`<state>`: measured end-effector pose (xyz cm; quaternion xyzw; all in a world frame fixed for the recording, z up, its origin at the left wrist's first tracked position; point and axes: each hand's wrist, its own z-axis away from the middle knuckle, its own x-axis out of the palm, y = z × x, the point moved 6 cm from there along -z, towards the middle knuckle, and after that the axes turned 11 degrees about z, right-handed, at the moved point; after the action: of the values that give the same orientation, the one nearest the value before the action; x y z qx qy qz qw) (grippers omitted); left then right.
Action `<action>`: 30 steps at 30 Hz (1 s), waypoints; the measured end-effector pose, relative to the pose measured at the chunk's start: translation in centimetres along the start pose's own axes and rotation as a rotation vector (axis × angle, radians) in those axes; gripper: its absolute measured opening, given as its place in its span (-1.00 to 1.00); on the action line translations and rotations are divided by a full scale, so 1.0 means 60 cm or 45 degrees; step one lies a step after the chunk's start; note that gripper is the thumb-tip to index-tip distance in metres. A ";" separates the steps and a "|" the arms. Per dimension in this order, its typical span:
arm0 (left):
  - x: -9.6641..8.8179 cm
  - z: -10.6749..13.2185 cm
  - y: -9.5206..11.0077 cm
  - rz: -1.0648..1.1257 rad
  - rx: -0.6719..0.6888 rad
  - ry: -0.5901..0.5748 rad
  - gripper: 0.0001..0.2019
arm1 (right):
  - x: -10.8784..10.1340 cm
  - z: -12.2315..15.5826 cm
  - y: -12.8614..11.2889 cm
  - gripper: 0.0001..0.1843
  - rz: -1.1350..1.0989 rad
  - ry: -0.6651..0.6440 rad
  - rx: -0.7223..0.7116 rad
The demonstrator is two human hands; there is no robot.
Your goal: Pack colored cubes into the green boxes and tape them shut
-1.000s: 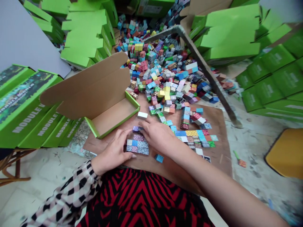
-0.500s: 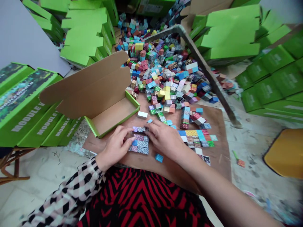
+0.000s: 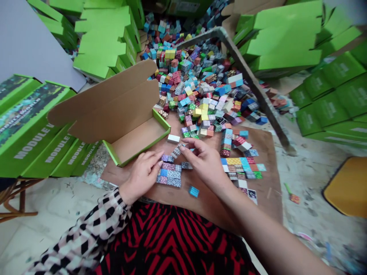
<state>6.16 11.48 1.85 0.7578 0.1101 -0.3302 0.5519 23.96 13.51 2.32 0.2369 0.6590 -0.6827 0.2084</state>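
My left hand (image 3: 143,173) is closed, its thumb and forefinger at the left end of a short row of small cube blocks, by a purple block (image 3: 164,157). My right hand (image 3: 205,160) pinches the upper end of a grey patterned strip of blocks (image 3: 176,152), which slants up from that row. Just below them lies a flat group of purple, blue and grey blocks (image 3: 171,175). A loose grey block (image 3: 187,165) sits under my right fingers. The right fingertips partly cover the strip's end.
An open green cardboard box (image 3: 137,141) stands at left, beside a white block (image 3: 173,138). Behind is a large heap of coloured blocks (image 3: 197,88) with a metal bar (image 3: 252,84). To the right lies another block group (image 3: 239,166); nearer, a blue block (image 3: 194,191).
My right hand has shifted slightly right and opened its grasp somewhat. The grey strip now slants upward instead of lying in line, and a loose grey block shows beneath the right hand.
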 end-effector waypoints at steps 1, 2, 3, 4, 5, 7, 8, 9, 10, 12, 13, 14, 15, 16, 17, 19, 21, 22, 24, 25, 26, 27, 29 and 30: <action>-0.005 -0.001 0.006 0.002 0.007 0.053 -0.69 | 0.004 0.002 -0.003 -0.66 -0.038 -0.013 -0.005; -0.009 -0.003 0.012 0.000 0.011 0.098 -0.67 | 0.008 0.004 -0.006 -0.66 -0.086 -0.030 -0.007; -0.012 -0.004 0.017 -0.004 0.012 0.128 -0.64 | 0.014 0.007 -0.009 -0.65 -0.140 -0.051 -0.008; -0.015 -0.005 0.022 -0.007 0.008 0.146 -0.61 | 0.021 0.011 -0.012 -0.65 -0.195 -0.080 -0.005; -0.017 -0.006 0.026 -0.006 -0.001 0.155 -0.62 | 0.028 0.015 -0.015 -0.65 -0.244 -0.112 -0.003; -0.021 -0.005 0.028 0.015 -0.028 0.174 -0.72 | 0.038 0.021 -0.022 -0.68 -0.280 -0.170 -0.041; -0.025 -0.004 0.026 0.028 -0.044 0.190 -0.78 | 0.040 0.023 -0.026 -0.71 -0.243 -0.184 -0.097; -0.029 -0.002 0.024 0.036 -0.060 0.204 -0.81 | 0.040 0.024 -0.032 -0.73 -0.158 -0.192 -0.172; -0.033 0.001 0.020 0.035 -0.076 0.209 -0.82 | 0.038 0.024 -0.036 -0.72 -0.025 -0.194 -0.255; -0.039 0.008 0.012 0.008 -0.095 0.188 -0.82 | 0.037 0.023 -0.045 -0.65 0.344 -0.222 -0.430; -0.040 0.012 0.009 -0.012 -0.095 0.161 -0.82 | 0.039 0.023 -0.049 -0.62 0.547 -0.257 -0.513; -0.041 0.017 0.007 -0.036 -0.091 0.128 -0.81 | 0.042 0.023 -0.052 -0.60 0.735 -0.307 -0.590; -0.041 0.021 0.005 -0.063 -0.088 0.095 -0.81 | 0.047 0.023 -0.054 -0.59 0.895 -0.367 -0.656; -0.042 0.026 0.004 -0.097 -0.087 0.066 -0.81 | 0.051 0.022 -0.056 -0.59 1.023 -0.421 -0.707; -0.042 0.029 0.003 -0.137 -0.091 0.040 -0.81 | 0.054 0.021 -0.058 -0.60 1.117 -0.462 -0.734; -0.041 0.034 0.003 -0.222 -0.102 -0.014 -0.81 | 0.056 0.017 -0.062 -0.61 1.223 -0.474 -0.729; -0.039 0.036 0.001 -0.285 -0.107 -0.062 -0.82 | 0.054 0.013 -0.064 -0.63 1.253 -0.434 -0.692; -0.037 0.035 0.001 -0.298 -0.103 -0.084 -0.82 | 0.053 0.012 -0.065 -0.64 1.249 -0.411 -0.675; -0.034 0.032 -0.002 -0.292 -0.092 -0.120 -0.79 | 0.051 0.012 -0.064 -0.63 1.219 -0.383 -0.654; -0.032 0.030 -0.004 -0.280 -0.093 -0.134 -0.77 | 0.051 0.014 -0.063 -0.62 1.196 -0.376 -0.654; -0.030 0.027 -0.007 -0.267 -0.095 -0.148 -0.75 | 0.050 0.017 -0.062 -0.61 1.169 -0.365 -0.665; -0.028 0.025 -0.010 -0.253 -0.096 -0.167 -0.73 | 0.049 0.021 -0.062 -0.60 1.142 -0.356 -0.680; -0.023 0.021 -0.015 -0.231 -0.093 -0.203 -0.70 | 0.047 0.029 -0.059 -0.58 1.094 -0.336 -0.701; -0.021 0.020 -0.017 -0.222 -0.086 -0.219 -0.69 | 0.046 0.033 -0.058 -0.57 1.080 -0.325 -0.705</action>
<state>4.20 11.00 1.62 0.6951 0.1388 -0.4369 0.5538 19.55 11.74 3.50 0.3339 0.6302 -0.3619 0.6003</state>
